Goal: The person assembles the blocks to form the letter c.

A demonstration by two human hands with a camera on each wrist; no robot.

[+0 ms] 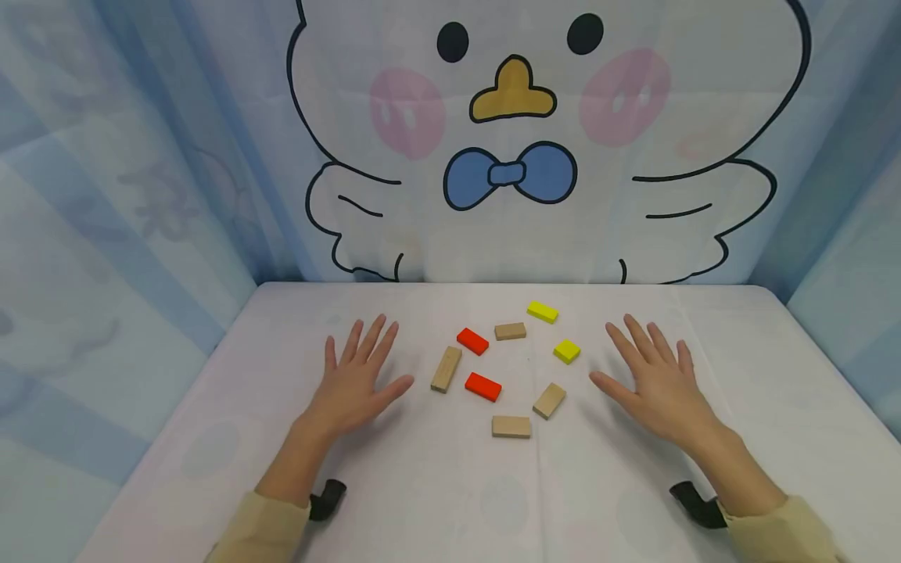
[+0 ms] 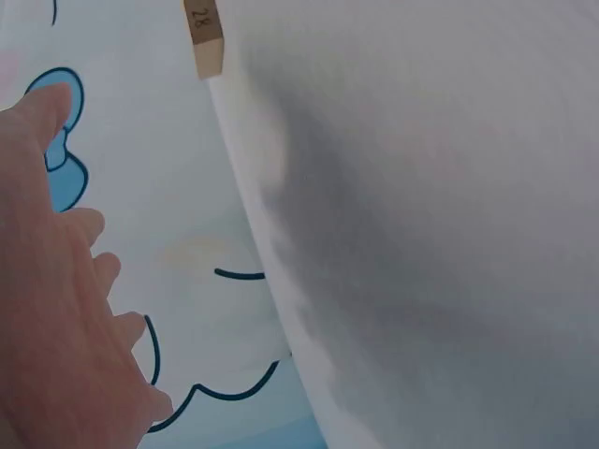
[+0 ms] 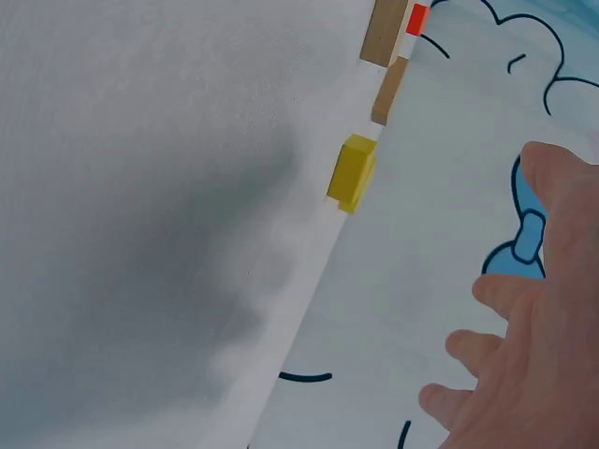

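Observation:
My left hand (image 1: pixel 352 391) hovers with spread, straight fingers left of a loose group of small blocks, holding nothing. Nearest its thumb lies a plain wooden block (image 1: pixel 446 370); in the left wrist view a wooden block (image 2: pixel 204 37) bears the number 28. To the right of the group, my right hand (image 1: pixel 662 391) is spread as well, with nothing held. Closest to it are a yellow block (image 1: pixel 566 351) and a wooden block (image 1: pixel 549 400). Between the hands also lie two red blocks (image 1: pixel 472 341), a second yellow block (image 1: pixel 543 311) and two more wooden blocks (image 1: pixel 511 427).
The blocks lie on a white-covered table (image 1: pixel 422 500). Behind it hangs a curtain (image 1: pixel 507 242) with a cartoon face and blue bow tie, and pale blue curtains (image 1: pixel 84 258) flank both sides. Dark straps (image 1: pixel 328 500) show at the wrists.

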